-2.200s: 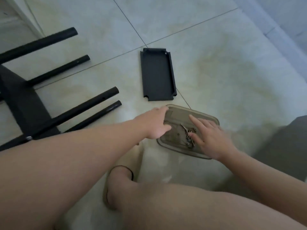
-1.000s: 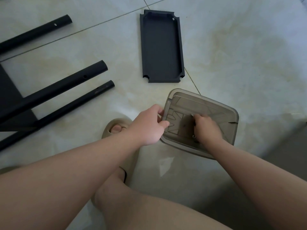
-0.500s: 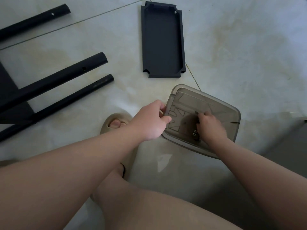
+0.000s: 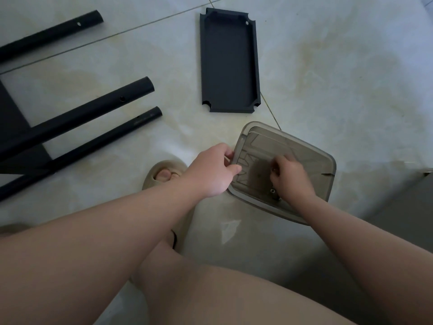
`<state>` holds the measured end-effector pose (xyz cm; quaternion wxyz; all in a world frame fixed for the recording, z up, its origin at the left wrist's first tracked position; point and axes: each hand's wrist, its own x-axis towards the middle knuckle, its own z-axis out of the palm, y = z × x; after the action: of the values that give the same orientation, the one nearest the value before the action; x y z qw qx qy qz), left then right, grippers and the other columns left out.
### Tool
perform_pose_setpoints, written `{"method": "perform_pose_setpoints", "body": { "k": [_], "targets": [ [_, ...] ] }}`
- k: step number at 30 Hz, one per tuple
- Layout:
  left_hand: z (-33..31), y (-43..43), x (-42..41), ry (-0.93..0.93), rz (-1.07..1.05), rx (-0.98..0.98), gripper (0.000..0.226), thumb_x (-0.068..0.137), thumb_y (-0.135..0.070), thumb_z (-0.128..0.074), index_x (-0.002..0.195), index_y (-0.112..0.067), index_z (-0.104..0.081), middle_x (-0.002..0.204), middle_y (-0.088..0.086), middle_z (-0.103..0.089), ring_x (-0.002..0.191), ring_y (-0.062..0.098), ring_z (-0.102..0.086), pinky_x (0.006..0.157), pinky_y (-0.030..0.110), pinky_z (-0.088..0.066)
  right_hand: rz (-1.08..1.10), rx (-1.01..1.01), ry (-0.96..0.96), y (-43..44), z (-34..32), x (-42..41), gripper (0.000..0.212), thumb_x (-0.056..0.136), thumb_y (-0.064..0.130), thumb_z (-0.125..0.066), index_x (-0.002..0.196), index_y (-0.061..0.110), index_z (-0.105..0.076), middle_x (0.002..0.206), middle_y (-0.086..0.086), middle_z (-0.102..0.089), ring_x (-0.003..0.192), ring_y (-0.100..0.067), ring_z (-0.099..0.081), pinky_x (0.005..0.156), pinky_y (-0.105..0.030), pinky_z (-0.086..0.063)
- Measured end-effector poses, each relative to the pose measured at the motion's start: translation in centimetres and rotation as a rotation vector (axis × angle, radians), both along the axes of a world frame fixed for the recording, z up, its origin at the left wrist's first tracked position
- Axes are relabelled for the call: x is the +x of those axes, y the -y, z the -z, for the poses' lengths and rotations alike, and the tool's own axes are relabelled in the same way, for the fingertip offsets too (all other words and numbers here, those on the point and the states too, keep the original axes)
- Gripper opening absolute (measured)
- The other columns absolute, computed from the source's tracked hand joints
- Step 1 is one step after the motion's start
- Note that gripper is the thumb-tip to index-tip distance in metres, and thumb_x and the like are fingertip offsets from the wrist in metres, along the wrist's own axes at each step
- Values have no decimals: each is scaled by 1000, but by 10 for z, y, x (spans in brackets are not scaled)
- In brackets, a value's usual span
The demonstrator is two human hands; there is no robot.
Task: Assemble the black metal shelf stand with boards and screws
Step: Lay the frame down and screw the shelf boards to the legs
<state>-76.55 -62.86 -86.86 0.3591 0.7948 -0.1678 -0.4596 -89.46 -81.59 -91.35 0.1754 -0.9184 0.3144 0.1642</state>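
- Head view: left hand [image 4: 212,171] grips the near-left rim of a translucent grey plastic tray [image 4: 304,151].
- Right hand [image 4: 291,179] is inside the tray, fingers curled over small metal screws [image 4: 273,191]; cannot tell whether it holds one.
- Black rectangular metal shelf board [image 4: 229,62] lies flat just beyond the tray.
- Black tubular metal stand frame [image 4: 93,111] lies on its side, far left.

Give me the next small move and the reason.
Probably lift one screw out with the right hand: its curled fingers are down among the screws in the translucent tray, which the left hand grips by the rim, and the stand's black tube shows an empty screw hole.
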Motion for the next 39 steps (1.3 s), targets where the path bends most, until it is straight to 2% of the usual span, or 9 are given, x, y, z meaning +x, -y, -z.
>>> {"method": "perform_pose_setpoints", "body": {
  "k": [6,15,20,23,25,30,33,35,39],
  "targets": [
    [-29,-16,23,-210,-257,59,26,97,-44,-53,109,-21,-57,112,0,-63,102,24,-66,82,39,-56,-90,180,407,-31,-64,31,11,87,-1,-70,96,5,-71,97,-4,-59,85,-20,-59,82,-35,-53],
    [-121,-83,95,-584,-597,-150,49,104,-48,-41,109,-6,-67,107,11,-75,94,24,-73,76,36,-57,-366,270,779,-117,-188,110,18,86,-7,-70,101,4,-71,96,-3,-63,87,-16,-62,79,-28,-52],
    [-175,-133,125,-664,-618,-296,60,105,-49,-36,113,3,-66,103,18,-74,95,31,-74,91,42,-56,-520,261,851,-172,-235,152,28,85,-7,-68,108,8,-65,96,4,-63,90,-12,-60,81,-20,-48],
    [-193,-170,137,-695,-645,-367,65,106,-48,-33,126,8,-59,110,20,-70,93,32,-72,93,44,-56,-613,252,823,-207,-248,176,30,86,-7,-66,110,11,-65,97,9,-62,93,-12,-59,80,-24,-48],
    [-195,-196,143,-730,-684,-402,65,106,-47,-33,127,9,-58,110,21,-68,90,33,-72,83,43,-60,-654,272,780,-231,-250,190,32,87,-5,-64,112,15,-63,99,14,-62,96,-9,-58,81,-23,-46],
    [-166,-255,152,-752,-784,-321,52,107,-39,-36,89,-1,-67,70,11,-69,61,22,-70,54,27,-58,-709,321,660,-283,-230,221,32,90,-1,-62,117,17,-61,112,12,-65,106,-4,-57,90,-17,-43],
    [-138,-287,163,-606,-888,-177,41,106,-31,-41,79,-9,-62,62,1,-54,46,10,-48,41,18,-38,-756,328,501,-301,-206,235,26,95,9,-60,119,19,-60,113,14,-63,105,-1,-53,91,-16,-42],
    [-118,-307,173,-436,-911,-70,32,103,-30,-45,81,-11,-59,63,-1,-43,47,9,-36,42,19,-28,-813,288,303,-310,-186,243,27,98,21,-59,124,25,-59,116,18,-59,107,-1,-50,93,-19,-41],
    [-76,-340,189,-110,-832,150,41,95,-46,-56,104,-7,-64,64,1,-41,54,18,-35,52,25,-30,-893,215,-7,-326,-147,254,43,98,47,-54,137,28,-53,129,11,-58,115,-14,-51,99,-30,-38]
  ]
}}
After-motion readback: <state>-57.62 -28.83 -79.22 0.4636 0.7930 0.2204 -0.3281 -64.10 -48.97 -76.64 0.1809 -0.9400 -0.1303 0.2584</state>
